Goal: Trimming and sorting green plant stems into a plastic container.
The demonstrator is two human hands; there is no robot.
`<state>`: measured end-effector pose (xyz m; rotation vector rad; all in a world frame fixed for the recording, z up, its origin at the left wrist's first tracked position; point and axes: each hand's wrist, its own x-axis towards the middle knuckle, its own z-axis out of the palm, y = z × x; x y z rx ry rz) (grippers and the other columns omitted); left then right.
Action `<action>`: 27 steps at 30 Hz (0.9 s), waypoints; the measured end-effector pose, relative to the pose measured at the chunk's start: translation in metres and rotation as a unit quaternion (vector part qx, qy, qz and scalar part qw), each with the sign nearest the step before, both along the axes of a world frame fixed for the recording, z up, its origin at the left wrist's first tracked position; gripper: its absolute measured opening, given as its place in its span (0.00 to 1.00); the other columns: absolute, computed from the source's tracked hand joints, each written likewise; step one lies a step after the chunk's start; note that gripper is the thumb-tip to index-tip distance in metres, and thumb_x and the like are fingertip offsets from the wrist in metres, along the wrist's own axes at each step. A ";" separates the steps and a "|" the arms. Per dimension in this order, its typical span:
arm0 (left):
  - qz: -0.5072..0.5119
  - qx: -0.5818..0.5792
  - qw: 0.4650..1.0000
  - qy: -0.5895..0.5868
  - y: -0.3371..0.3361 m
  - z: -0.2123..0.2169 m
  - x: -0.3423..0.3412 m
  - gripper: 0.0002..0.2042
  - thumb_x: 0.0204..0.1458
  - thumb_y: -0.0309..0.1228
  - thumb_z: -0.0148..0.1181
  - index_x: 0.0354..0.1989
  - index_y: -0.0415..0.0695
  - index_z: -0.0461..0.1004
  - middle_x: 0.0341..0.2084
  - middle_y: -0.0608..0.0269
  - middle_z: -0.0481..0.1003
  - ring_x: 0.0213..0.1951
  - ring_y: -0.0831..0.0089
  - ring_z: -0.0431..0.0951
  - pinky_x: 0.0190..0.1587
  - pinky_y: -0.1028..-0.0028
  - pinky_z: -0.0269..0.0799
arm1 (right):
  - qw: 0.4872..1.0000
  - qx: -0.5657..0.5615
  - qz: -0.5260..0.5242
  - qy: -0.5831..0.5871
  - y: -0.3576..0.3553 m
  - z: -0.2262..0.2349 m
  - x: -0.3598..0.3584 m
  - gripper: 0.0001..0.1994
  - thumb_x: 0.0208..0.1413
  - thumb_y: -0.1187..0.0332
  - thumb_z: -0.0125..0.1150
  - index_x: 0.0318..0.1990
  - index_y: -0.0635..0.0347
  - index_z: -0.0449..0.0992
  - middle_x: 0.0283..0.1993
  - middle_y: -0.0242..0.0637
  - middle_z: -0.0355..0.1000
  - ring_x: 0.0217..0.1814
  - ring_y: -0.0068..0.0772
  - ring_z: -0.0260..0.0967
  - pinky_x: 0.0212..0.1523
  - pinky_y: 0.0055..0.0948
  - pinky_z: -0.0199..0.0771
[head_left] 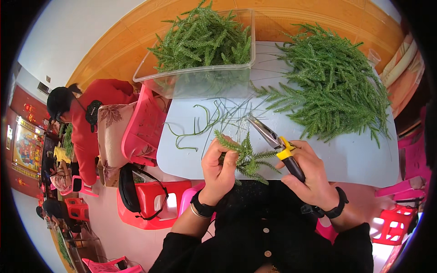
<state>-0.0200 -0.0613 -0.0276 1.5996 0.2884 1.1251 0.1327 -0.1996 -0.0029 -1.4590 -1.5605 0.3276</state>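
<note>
My left hand is closed round a small green artificial fir sprig, whose needled branches fan out to its right. In my right hand is a pair of long-nose pliers with yellow and black handles. The pliers' metal nose points up and left over the table, apart from the sprig. Bare green stem pieces and thin wires lie on the pale blue table beyond my left hand. To the right is a big heap of green fir branches.
A clear plastic bin full of fir sprigs stands at the table's far left. A red stool with a black bag is left of me. A person in red sits by a pink chair. Red and pink stools stand right.
</note>
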 end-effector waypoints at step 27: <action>-0.065 0.004 0.995 0.073 -0.011 0.017 0.001 0.04 0.46 0.19 0.46 0.30 0.36 0.66 0.23 0.64 0.64 0.31 0.76 0.62 0.33 0.80 0.58 | 0.985 0.003 -0.080 0.154 0.015 0.027 -0.003 0.12 0.42 0.72 0.57 0.35 0.67 0.65 0.32 0.36 0.69 0.37 0.24 0.62 0.36 0.21 0.59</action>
